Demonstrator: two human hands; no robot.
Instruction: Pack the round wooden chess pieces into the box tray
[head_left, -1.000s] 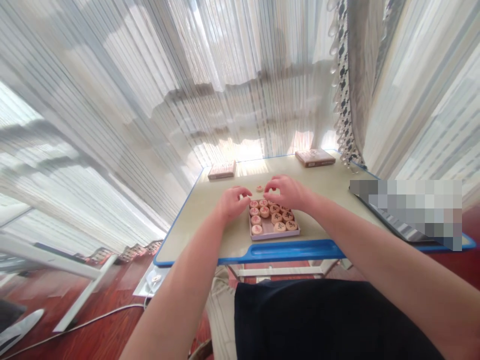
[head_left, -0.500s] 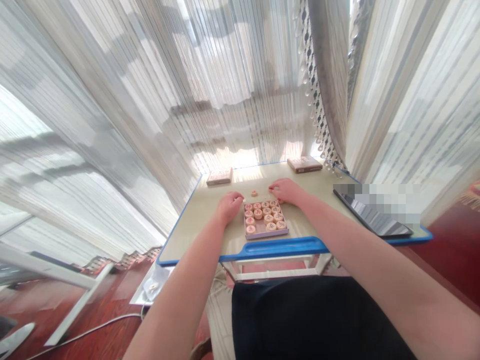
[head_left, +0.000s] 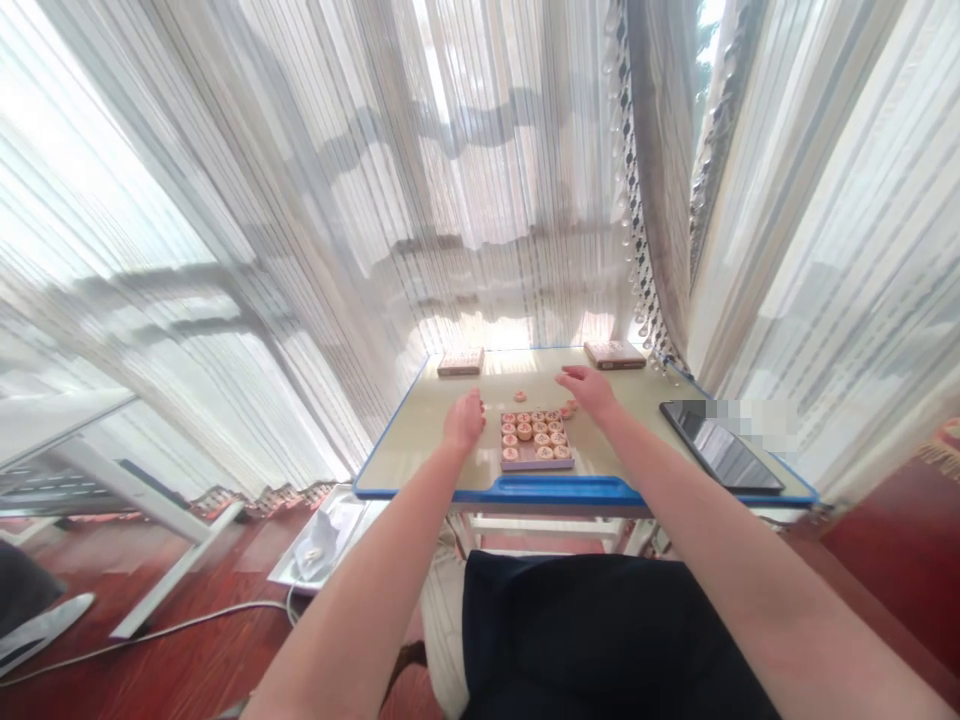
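Observation:
A shallow box [head_left: 537, 465] of round Chinese chess pieces stands near the front of the table. Its pieces carry red and dark characters, and a gap shows in the front row. To the left of the box, my left hand [head_left: 466, 420] is held edge-on with fingers loosely bent and nothing visible in them. My right hand [head_left: 591, 391] is beyond the box's right side, its fingers stretched out and apart. Just below it, loose chess pieces [head_left: 568, 409] lie by the box's far right corner. Another loose piece [head_left: 520, 396] lies behind the box.
Two flat boxes [head_left: 460, 361] [head_left: 615, 354] lie along the table's far edge. A dark tablet [head_left: 720, 447] rests at the right. The table [head_left: 409, 440] has a blue rim with a front groove. Sheer curtains [head_left: 465, 200] hang behind it, and a white cable [head_left: 187, 620] runs along the floor.
My right hand has lifted away from the box's far right corner, uncovering loose pieces there. My left hand has turned more edge-on beside the box. The camera view has shifted slightly.

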